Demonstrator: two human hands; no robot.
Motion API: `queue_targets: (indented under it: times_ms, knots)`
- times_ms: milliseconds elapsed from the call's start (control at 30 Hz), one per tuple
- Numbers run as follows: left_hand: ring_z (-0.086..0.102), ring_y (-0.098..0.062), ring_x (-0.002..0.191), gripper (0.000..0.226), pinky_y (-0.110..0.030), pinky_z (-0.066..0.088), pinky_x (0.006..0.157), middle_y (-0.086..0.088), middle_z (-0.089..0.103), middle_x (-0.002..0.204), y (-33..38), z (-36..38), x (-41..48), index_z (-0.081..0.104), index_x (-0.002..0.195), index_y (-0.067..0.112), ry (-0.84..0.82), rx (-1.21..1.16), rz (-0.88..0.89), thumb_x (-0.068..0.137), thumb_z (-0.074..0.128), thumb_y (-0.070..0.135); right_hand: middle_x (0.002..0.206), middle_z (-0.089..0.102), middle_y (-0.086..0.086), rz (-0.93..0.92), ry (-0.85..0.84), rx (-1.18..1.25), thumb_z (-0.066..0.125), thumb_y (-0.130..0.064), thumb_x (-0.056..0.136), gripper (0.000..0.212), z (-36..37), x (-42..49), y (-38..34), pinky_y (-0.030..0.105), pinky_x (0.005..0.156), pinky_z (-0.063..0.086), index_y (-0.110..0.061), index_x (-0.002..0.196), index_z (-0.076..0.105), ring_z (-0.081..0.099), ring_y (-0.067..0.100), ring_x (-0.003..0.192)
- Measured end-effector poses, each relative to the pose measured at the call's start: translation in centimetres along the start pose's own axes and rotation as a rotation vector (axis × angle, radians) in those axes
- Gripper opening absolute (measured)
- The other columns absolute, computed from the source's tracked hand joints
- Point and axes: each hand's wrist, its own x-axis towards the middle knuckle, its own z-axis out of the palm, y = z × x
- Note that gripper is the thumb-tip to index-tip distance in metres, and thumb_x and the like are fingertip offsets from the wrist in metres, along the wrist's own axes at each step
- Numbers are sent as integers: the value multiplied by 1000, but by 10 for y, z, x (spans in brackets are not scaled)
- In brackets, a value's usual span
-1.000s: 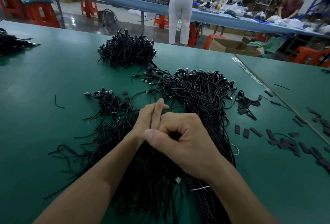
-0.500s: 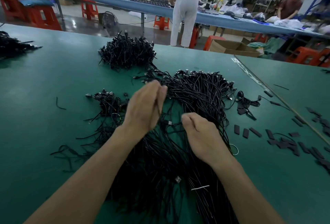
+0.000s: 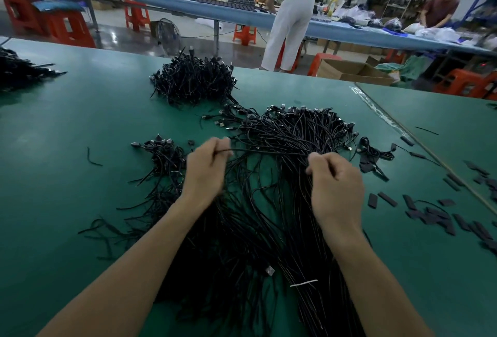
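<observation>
Moving apart above the cable pile [image 3: 295, 135], the left hand [image 3: 205, 172] and right hand [image 3: 337, 188] each pinch one black cable [image 3: 242, 149], stretched between their curled fingertips.

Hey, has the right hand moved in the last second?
Yes. Against the white tie, the right hand has shifted rightward, away from the left hand, toward the black strips, pinching a cable.

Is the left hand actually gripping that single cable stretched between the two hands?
Touching. The head view shows the left hand pinching one end of the black cable in its curled fingers, while the right hand grips the other end.
</observation>
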Motion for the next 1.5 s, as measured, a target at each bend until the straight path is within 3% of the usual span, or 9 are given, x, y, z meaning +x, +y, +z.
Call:
queue_targets:
  times_ms: [167, 333, 467, 633, 800, 933, 1200, 1367, 1500]
  knots:
    - [37, -1, 50, 42, -16, 31, 48, 12, 41, 59, 22, -9, 10, 48, 69, 17, 256, -124, 122, 106, 41, 36, 48, 43, -4, -18, -142, -248, 53, -28, 97, 35, -10, 10, 14, 22, 39, 27, -1, 78, 64, 29, 8, 38]
    - [40, -6, 46, 31, -25, 31, 48, 12, 46, 55, 30, -10, 10, 45, 72, 29, -10, 445, 103, 92, 64, 43, 70, 65, 3, 17, -557, -281, 32, -66, 93, 62, 0, -4, 4, 36, 56, 47, -13, 94, 64, 53, 15, 53]
    - [49, -13, 60, 28, -32, 35, 58, 10, 53, 68, 23, -9, 2, 41, 87, 32, -290, 594, 20, 86, 56, 56, 56, 53, -7, -129, -443, -162, 39, -47, 102, 42, 7, -10, 1, 26, 46, 34, -16, 92, 65, 43, 13, 48]
    - [41, -13, 63, 54, -37, 38, 66, 9, 43, 68, 14, -17, -10, 50, 89, 34, -446, 210, 33, 88, 21, 79, 45, 42, -12, -135, -297, -87, 48, -34, 103, 31, 7, -5, 8, 15, 38, 25, -25, 78, 63, 33, 6, 39]
    - [34, -1, 43, 52, -15, 31, 48, 16, 36, 47, 27, -15, -16, 72, 81, 26, -676, 2, -31, 102, 33, 52, 68, 51, 2, -128, -208, 27, 50, -29, 103, 26, 12, -2, 7, 17, 47, 35, -30, 80, 63, 38, 3, 52]
    - [19, -12, 50, 52, -23, 19, 47, 8, 26, 56, 42, -15, -23, 72, 74, 20, -877, -416, -263, 98, 41, 54, 61, 52, -5, -68, -235, 30, 50, -27, 103, 25, 15, 0, 8, 19, 46, 33, -30, 83, 66, 38, 3, 50]
    - [24, -3, 44, 49, -15, 24, 33, 11, 28, 52, 57, -8, -16, 77, 83, 17, -487, -1154, -472, 102, 39, 40, 52, 40, -9, -108, -726, -105, 55, -29, 101, 40, 19, -18, 5, 29, 45, 25, -28, 61, 56, 30, 9, 47]
    - [50, -9, 56, 41, -19, 44, 50, 5, 54, 63, 45, 1, -21, 72, 105, 12, -258, -678, -266, 109, 35, 29, 53, 43, -8, -174, -775, -139, 54, -22, 100, 34, 13, -21, -1, 24, 45, 29, -16, 67, 55, 34, 8, 48]
    - [67, -7, 65, 41, -16, 52, 62, 6, 71, 72, 44, 0, -30, 72, 93, 11, -394, -233, -78, 108, 38, 27, 65, 59, -11, -242, -641, -111, 59, -22, 98, 22, 9, -16, -8, 14, 52, 38, -17, 79, 69, 51, 3, 55]
